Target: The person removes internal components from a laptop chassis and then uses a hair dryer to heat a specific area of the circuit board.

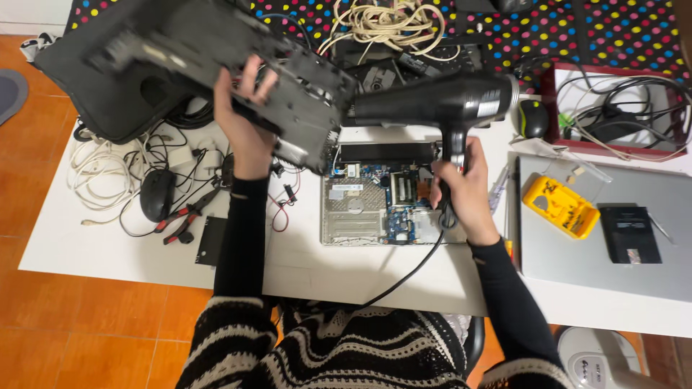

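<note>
While the left hand (241, 119) grips a raised dark laptop cover (216, 57), the right hand (461, 187) clasps a black hair dryer (440, 101) whose nozzle points left at it

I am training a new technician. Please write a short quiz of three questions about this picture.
1. True or false: the right hand holds a black hair dryer.
2. What does the left hand hold up? A) dark laptop cover panel B) yellow multimeter C) red-handled pliers
3. Fill in: the opened laptop base lies on the white ____.

Key: 1 true; 2 A; 3 table.
</note>
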